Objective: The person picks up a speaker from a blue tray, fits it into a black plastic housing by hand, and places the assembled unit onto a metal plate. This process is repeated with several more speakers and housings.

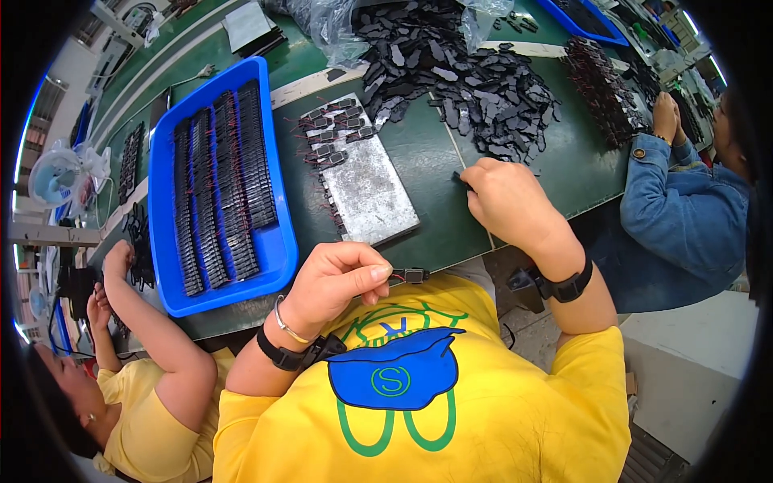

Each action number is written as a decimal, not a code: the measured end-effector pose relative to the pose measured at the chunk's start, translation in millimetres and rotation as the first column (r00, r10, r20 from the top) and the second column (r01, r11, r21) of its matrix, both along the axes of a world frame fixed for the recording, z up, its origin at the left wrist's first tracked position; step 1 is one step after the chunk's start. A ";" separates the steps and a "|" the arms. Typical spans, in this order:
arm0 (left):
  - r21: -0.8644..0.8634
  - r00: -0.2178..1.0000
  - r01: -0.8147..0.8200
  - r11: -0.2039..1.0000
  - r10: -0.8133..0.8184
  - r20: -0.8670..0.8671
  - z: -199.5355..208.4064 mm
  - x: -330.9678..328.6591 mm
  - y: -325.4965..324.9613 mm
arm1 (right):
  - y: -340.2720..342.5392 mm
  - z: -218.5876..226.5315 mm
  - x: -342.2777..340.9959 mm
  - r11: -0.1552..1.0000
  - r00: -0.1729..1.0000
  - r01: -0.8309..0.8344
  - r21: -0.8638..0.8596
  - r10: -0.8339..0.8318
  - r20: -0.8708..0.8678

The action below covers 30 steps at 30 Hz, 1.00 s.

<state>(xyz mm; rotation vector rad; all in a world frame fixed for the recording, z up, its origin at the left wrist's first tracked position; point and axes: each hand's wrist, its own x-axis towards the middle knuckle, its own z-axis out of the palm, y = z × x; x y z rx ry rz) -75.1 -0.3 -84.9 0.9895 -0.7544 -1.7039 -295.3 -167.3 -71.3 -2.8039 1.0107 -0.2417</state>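
Yellow shirt (pixel 483 402); left hand (pixel 334 283) pinching wired part (pixel 415 276) before metal plate (pixel 373 189); right hand (pixel 515 201), fingers closed on black piece (pixel 460 179), right of plate

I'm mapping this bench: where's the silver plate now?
In the head view, the silver plate lies just left of centre, between the blue tray and black pieces, beyond the left hand.

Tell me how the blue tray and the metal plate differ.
The blue tray has raised walls, while the metal plate is a flat slab.
The tray looks longer and wider than the plate.
The tray holds long, tightly packed rows of black parts; the plate bears a looser cluster toward its far end, its nearer surface bare.
Both rest on the green table and carry black parts with red wires.
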 end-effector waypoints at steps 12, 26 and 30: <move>0.013 1.000 0.005 1.000 -0.005 0.024 -2.3 1.0 -0.4 | -11.7 5.1 -8.1 0.987 0.986 -0.040 0.158 0.013 0.167; 0.096 0.995 -0.079 0.992 0.073 0.064 -2.8 -4.8 -4.2 | -20.3 -5.8 0.0 0.995 0.999 0.033 0.093 -0.034 0.014; 0.101 0.993 -0.102 0.990 0.095 0.071 -2.7 -5.0 -3.0 | -2.4 -19.5 0.8 0.989 0.976 0.111 -0.096 -0.090 0.199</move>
